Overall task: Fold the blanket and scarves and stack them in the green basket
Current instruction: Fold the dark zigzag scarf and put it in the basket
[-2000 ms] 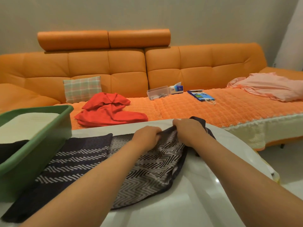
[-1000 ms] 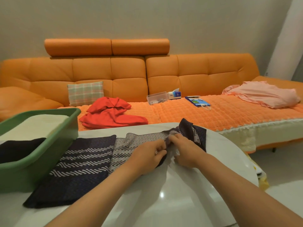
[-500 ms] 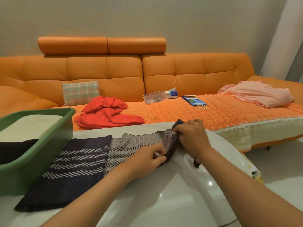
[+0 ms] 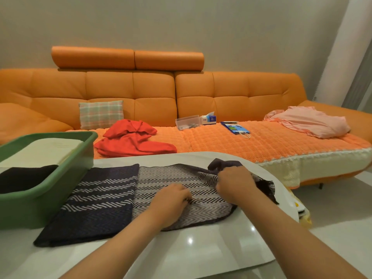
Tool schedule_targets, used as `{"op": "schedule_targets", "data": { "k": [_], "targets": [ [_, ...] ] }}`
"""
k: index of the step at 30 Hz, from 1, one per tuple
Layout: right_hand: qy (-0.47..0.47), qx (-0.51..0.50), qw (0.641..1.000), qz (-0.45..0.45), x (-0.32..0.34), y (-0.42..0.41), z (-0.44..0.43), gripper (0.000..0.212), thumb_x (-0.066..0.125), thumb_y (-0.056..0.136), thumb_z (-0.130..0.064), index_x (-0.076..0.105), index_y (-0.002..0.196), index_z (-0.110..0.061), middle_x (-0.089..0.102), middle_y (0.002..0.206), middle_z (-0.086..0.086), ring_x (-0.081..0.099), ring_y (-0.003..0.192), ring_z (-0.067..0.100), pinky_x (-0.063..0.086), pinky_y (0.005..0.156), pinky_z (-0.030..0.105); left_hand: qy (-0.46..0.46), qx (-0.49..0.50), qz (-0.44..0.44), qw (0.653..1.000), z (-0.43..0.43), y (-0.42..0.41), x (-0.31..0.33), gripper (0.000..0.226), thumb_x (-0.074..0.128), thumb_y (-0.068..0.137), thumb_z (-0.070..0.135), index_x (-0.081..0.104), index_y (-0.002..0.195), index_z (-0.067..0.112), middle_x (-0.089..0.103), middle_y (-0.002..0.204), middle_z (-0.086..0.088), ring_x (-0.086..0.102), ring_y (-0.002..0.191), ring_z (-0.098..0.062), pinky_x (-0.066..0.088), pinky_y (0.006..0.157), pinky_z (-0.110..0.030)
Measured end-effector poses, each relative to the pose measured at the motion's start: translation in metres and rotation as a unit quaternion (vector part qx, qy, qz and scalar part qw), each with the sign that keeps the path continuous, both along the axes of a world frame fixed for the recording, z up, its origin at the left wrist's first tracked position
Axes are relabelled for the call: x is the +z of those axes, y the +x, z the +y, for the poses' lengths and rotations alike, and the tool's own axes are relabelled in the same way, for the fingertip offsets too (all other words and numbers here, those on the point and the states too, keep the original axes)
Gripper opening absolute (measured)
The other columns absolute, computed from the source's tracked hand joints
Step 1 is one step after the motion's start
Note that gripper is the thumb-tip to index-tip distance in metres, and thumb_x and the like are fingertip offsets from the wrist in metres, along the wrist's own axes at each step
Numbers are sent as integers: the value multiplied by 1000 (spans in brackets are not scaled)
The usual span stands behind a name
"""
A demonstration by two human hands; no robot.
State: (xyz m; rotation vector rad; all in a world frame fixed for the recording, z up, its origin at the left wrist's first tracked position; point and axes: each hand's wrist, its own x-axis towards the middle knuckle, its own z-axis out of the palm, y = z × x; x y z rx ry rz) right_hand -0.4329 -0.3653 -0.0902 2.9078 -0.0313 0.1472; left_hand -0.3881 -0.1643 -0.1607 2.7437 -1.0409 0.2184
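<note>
Scarf (image 4: 161, 176), mid-fold at right edge of counter (image 4: 201, 248) — right hand (image 4: 234, 183) grips bunched end, left hand (image 4: 171, 199) pinches middle — next: carry end leftward.

woven cloth scarf (image 4: 181, 190), glossy table (image 4: 201, 246)

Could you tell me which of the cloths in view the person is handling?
The zigzag scarf on the table: left hand and right hand hold it; the red cloth and pink cloth lie untouched on the sofa.
</note>
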Motion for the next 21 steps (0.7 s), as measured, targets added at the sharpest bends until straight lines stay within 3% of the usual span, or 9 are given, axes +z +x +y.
{"op": "schedule_targets", "data": {
  "k": [2, 5, 7, 9, 11, 13, 14, 17, 21],
  "targets": [
    [83, 76, 994, -11, -19, 4, 20, 28, 47, 97, -30, 62, 118, -21, 56, 120, 5, 54, 113, 27, 44, 89, 40, 47, -4, 3, 999, 8, 0, -14, 45, 43, 98, 51, 48, 139, 36, 45, 145, 10, 41, 131, -19, 38, 104, -38],
    [219, 91, 962, 138, -46, 8, 37, 65, 57, 91, -46, 33, 150, -35, 24, 158, 4, 21, 147, 26, 25, 117, 51, 43, -31, 50, 997, 15, -11, -23, 70, 37, 90, 69, 27, 152, 37, 16, 162, 8, 13, 149, -17, 16, 120, -40],
    [235, 59, 948, 206, -47, 11, 35, 91, 66, 83, -58, 15, 156, -40, 5, 166, -2, 4, 153, 23, 14, 120, 57, 69, -28, 99, 992, 18, -21, -23, 84, 37, 87, 76, 10, 156, 37, -4, 165, 9, -9, 151, -12, -2, 122, -43],
    [208, 43, 950, 228, -38, 16, 27, 110, 74, 70, -67, 9, 156, -44, 4, 166, -5, 3, 153, 22, 13, 120, 59, 91, -33, 137, 986, 19, -22, -18, 93, 37, 83, 82, 4, 157, 37, -10, 164, 10, -15, 150, -10, -6, 122, -44],
    [164, 19, 961, 222, -32, 25, 24, 105, 69, 70, -70, 13, 155, -44, 12, 165, -1, 10, 152, 26, 13, 118, 60, 61, -53, 167, 983, 18, -13, -7, 84, 39, 84, 79, 20, 155, 39, 11, 164, 5, 7, 150, -13, 9, 123, -44],
    [154, -4, 976, 156, -33, 38, 25, 81, 54, 81, -67, 28, 153, -39, 27, 160, 7, 22, 147, 32, 17, 114, 60, -68, -66, 171, 981, 16, -1, 1, 55, 42, 92, 63, 50, 139, 37, 53, 141, 5, 46, 129, -14, 37, 109, -40],
    [162, -9, 980, 114, -35, 46, 27, 69, 48, 88, -58, 35, 151, -34, 34, 156, 9, 28, 143, 33, 21, 113, 58, -115, -49, 156, 980, 15, 7, 3, 42, 45, 96, 52, 57, 132, 33, 62, 128, 7, 54, 118, -13, 43, 101, -37],
    [168, 32, 984, 43, -44, 70, 32, 55, 43, 97, -31, 36, 151, -24, 38, 153, 7, 34, 138, 30, 28, 113, 51, -72, 33, 29, 996, 21, 33, 0, 32, 48, 99, 33, 61, 128, 29, 61, 128, 6, 53, 121, -18, 41, 102, -37],
    [166, 12, 978, 124, -66, 96, 23, 65, 29, 102, -52, 13, 159, -25, 13, 165, 9, 15, 150, 30, 20, 119, 50, 60, 51, 75, 994, 37, 49, -19, 58, 40, 95, 62, 33, 149, 42, 27, 160, 7, 22, 147, -19, 18, 119, -43]
  ]
}}
